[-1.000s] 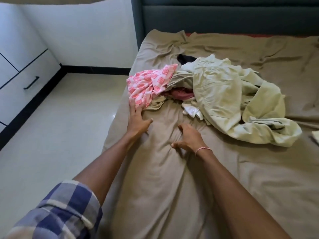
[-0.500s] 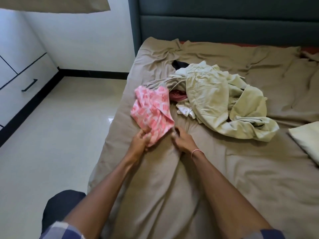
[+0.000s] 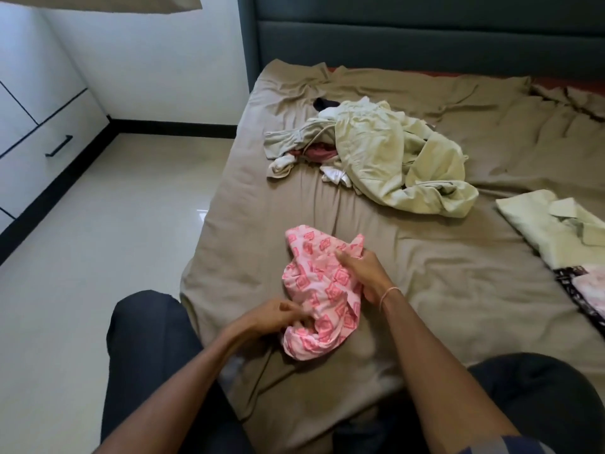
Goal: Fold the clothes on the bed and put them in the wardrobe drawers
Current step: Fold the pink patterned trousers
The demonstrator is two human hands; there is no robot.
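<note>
While near bed edge (image 3: 212, 211), left hand (image 3: 271, 317), right hand (image 3: 363, 273): grip tight on pink garment (image 3: 322, 290).

Home bedroom — bed (image 3: 425, 290) with padded headboard (image 3: 425, 44), wardrobe drawers (image 3: 42, 139), loose clothes (image 3: 386, 152) on sheet.

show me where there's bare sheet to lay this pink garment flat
Bare sheet lies between the pink garment and the pile, and from the right hand across to the folded shirt. Crowded: the pile by the headboard and the right edge.
</note>
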